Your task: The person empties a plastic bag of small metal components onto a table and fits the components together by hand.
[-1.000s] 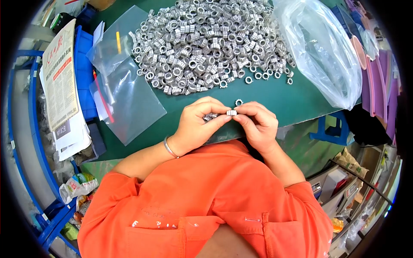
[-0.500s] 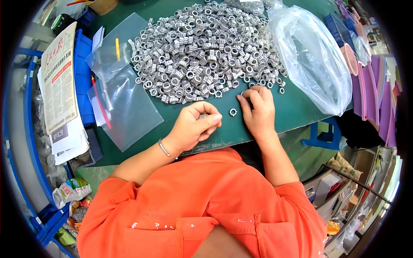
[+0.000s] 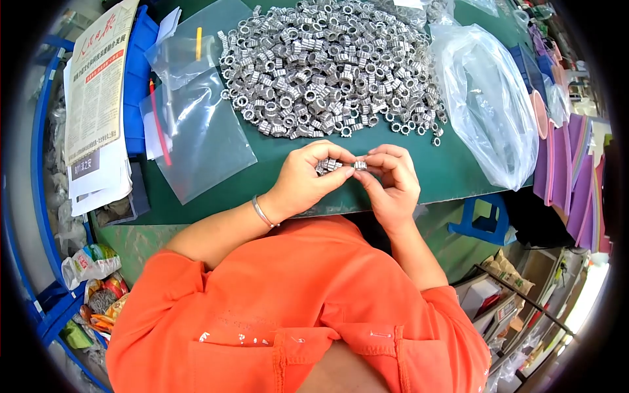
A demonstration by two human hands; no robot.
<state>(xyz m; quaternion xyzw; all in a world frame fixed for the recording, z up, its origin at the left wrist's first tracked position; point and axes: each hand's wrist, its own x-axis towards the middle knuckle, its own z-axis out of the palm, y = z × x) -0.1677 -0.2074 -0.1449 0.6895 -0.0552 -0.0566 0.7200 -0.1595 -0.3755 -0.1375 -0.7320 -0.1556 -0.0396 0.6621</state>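
Close above the near edge of the green table (image 3: 223, 203), my two hands meet at the fingertips. My left hand (image 3: 304, 177), with a silver bangle (image 3: 262, 211) on its wrist, is curled around several small toothed metal rings (image 3: 329, 166). Between thumb and fingers, my right hand (image 3: 393, 187) pinches one toothed metal ring (image 3: 360, 166), right beside the left fingertips. A large pile of the same grey metal rings (image 3: 327, 72) lies just beyond both hands.
Right of the pile lies a clear plastic bag (image 3: 488, 111). Flat clear sheets (image 3: 216, 147) with a red pen (image 3: 157, 124) are on the left, beside a newspaper (image 3: 98, 78) and a blue bin (image 3: 141, 72). A blue stool (image 3: 481, 219) stands below the table's right side.
My right hand has come from the pile's edge to my left hand, now with a ring in its pinch. The loose ring between the hands no longer shows. The view has shifted slightly.
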